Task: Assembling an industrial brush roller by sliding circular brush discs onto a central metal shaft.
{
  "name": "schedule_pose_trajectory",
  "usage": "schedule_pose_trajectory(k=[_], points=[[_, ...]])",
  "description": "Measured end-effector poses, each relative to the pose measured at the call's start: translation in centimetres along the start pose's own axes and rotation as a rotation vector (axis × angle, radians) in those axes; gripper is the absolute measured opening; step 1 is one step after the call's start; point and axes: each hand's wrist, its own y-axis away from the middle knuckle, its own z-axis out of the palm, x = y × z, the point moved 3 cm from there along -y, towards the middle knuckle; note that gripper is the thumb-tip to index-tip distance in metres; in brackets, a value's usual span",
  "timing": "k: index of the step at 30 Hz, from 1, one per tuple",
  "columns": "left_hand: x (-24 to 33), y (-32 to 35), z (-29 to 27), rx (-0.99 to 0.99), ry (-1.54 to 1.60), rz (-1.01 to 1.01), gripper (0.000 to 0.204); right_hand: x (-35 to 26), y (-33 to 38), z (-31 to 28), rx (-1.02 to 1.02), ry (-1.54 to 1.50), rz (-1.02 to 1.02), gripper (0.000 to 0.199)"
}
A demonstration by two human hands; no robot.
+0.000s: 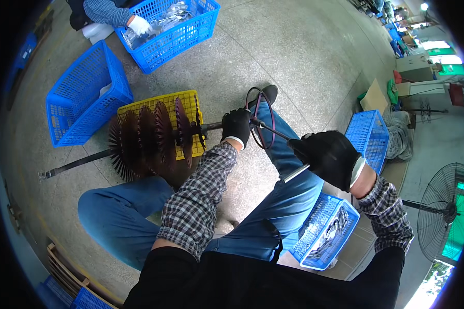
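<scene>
Across my lap lies a long dark shaft (82,162) carrying several dark discs with comb-like fins (162,131). My left hand (236,125), in a black glove, is wrapped round this shaft on the right of the discs. Just beyond it, a thin dark-purple hoop (272,129) encircles the shaft's right end. My right hand (331,157), also black-gloved, is closed on a metal-bar tool (297,174). A thin rod runs from that fist to the shaft's end, and a silver bar end sticks out below. The glove hides the rest of the tool.
Under the discs sits a yellow crate (197,105). Blue crates stand at left (87,121), far left (193,32), beside my right leg (314,263) and at right (368,131). A co-worker's white-gloved hand (139,26) reaches into metallic parts. A standing fan (448,211) is at right.
</scene>
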Motion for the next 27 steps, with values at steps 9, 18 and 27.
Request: schedule_pose_trajectory(k=[9,18,27], points=[[0.4,-0.3,-0.6,0.057,0.083,0.054,0.02,-0.6,-1.8,-2.5,-0.156,0.223,-0.014,0.03],[0.1,0.6,0.1,0.083,0.028,0.106,0.023,0.8,-0.7,-0.8,-0.303,-0.57,0.646,0.03],[-0.2,0.7,0.1,0.055,0.011,0.095,0.023,0.3,2.0,4.6,0.07,-2.009,0.93,0.03]])
